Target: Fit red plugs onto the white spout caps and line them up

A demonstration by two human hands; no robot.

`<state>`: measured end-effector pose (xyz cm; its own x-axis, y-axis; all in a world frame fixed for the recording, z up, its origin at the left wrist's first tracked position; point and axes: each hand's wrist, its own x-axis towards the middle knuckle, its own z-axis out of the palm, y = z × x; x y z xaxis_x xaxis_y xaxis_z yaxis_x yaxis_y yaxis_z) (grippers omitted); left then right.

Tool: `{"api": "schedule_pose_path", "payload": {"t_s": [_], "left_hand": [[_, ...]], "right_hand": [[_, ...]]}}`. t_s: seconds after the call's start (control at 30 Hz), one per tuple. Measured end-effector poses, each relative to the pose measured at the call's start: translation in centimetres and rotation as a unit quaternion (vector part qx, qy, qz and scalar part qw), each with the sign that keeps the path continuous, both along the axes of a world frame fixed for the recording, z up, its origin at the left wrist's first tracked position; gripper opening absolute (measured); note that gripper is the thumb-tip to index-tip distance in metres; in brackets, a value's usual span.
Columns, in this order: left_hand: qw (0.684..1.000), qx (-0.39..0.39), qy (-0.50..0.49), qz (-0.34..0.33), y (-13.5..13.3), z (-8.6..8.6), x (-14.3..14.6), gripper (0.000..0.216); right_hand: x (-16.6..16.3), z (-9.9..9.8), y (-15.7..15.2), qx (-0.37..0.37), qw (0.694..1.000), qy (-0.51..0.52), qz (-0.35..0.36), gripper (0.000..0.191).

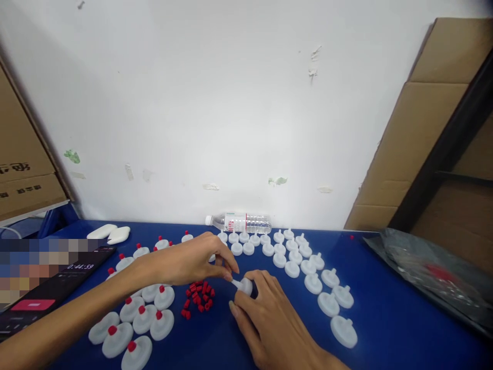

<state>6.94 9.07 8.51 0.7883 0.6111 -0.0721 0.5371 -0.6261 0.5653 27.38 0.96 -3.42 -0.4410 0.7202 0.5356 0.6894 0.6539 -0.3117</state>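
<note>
My right hand [265, 313] is closed round a white round plastic part [244, 285], its stem pointing left. My left hand [192, 262] reaches across from the left, fingers pinched at the tip of that stem; whether a red cap is between the fingertips is hidden. A small heap of red caps [198, 297] lies on the blue table [385, 318] just below my left hand. White parts with red caps [143, 318] lie at the left. Bare white parts [314, 281] lie in rows at the right.
A clear water bottle [241, 222] lies on its side at the wall. A phone showing a timer [50, 290] lies at the left, two white oval objects [110, 234] behind it. A grey plastic bag [431, 272] lies at the right. Cardboard boxes [23, 164] stand on both sides.
</note>
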Motion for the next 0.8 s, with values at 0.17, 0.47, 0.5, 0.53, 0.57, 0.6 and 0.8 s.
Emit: {"api": "schedule_pose_path", "payload": {"t_s": [0.17,0.47,0.5,0.53,0.57,0.6,0.8], "left_hand": [[0.999,0.023,-0.010,-0.037,-0.2,-0.8,0.5,0.014],[0.999,0.014,0.041,-0.022,0.3,-1.2,0.2,0.018],[0.999,0.010,0.045,-0.029,0.3,-1.1,0.2,0.020],[0.998,0.004,0.047,-0.035,0.1,-1.0,0.2,0.022],[0.998,-0.001,0.049,-0.040,0.0,-1.0,0.3,0.023],[0.998,-0.005,0.051,-0.043,-0.1,-0.9,0.4,0.024],[0.997,-0.007,0.057,-0.044,-0.5,-1.0,0.9,0.027]], "right_hand": [[0.0,-0.1,0.0,-0.012,1.000,-0.013,0.010,0.013],[0.2,-0.7,0.4,-0.064,0.996,-0.031,0.050,0.055],[0.2,-0.8,0.4,-0.067,0.996,-0.028,0.054,0.058],[0.2,-0.9,0.4,-0.071,0.995,-0.027,0.058,0.059],[0.3,-0.9,0.4,-0.075,0.995,-0.027,0.062,0.060],[0.3,-1.0,0.4,-0.078,0.994,-0.026,0.066,0.060],[0.6,-1.0,0.4,-0.062,0.994,0.005,0.091,0.063]]}}
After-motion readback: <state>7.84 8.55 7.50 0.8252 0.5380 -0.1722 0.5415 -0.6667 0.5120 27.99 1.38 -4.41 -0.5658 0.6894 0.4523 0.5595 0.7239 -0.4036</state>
